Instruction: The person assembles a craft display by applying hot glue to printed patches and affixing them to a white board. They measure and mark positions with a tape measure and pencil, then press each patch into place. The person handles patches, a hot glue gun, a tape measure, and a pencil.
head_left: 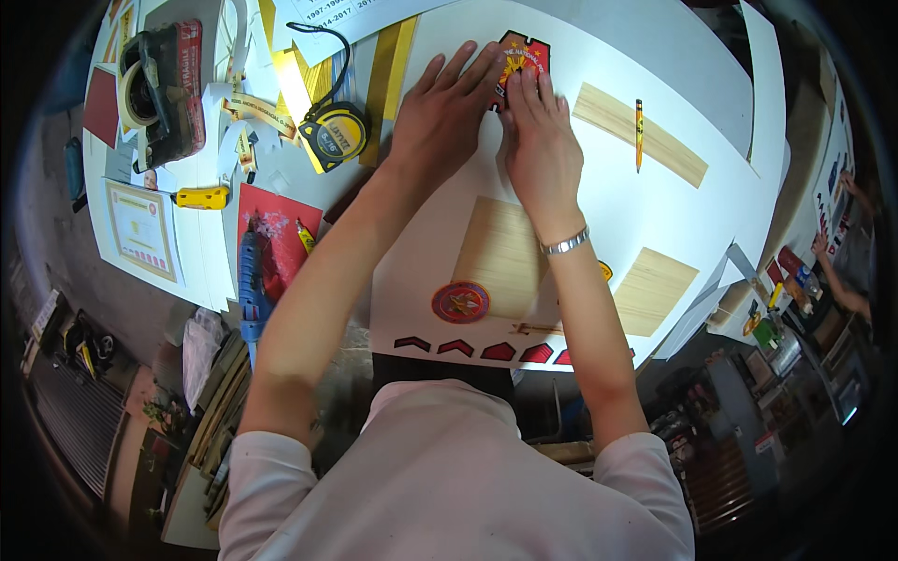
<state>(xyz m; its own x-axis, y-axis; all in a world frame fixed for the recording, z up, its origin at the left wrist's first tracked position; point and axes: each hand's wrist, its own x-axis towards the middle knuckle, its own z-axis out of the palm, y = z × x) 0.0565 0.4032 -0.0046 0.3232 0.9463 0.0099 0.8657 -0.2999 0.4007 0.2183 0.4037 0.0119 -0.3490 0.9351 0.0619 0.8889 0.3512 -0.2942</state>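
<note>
A red and black emblem patch (526,56) with a yellow sun design lies on the large white board (421,243). My left hand (449,112) rests flat with its fingers stretched, their tips at the patch's left edge. The fingertips of my right hand (543,150) press on the patch's lower part, the fingers straight and together. A wristband shows on my right wrist. Below my hands are a wide pale wood piece (496,243) and a round red and purple emblem (460,302). Partly hidden by my right forearm, a row of red chevron pieces (456,347) runs along the near edge.
At right lie a wood strip (608,117), a pencil (639,140) and another wood piece (655,292). At left are a tape measure (335,136), a tape dispenser (173,93), a yellow cutter (201,197) and a blue glue gun (253,280). Another person's arm (842,280) shows far right.
</note>
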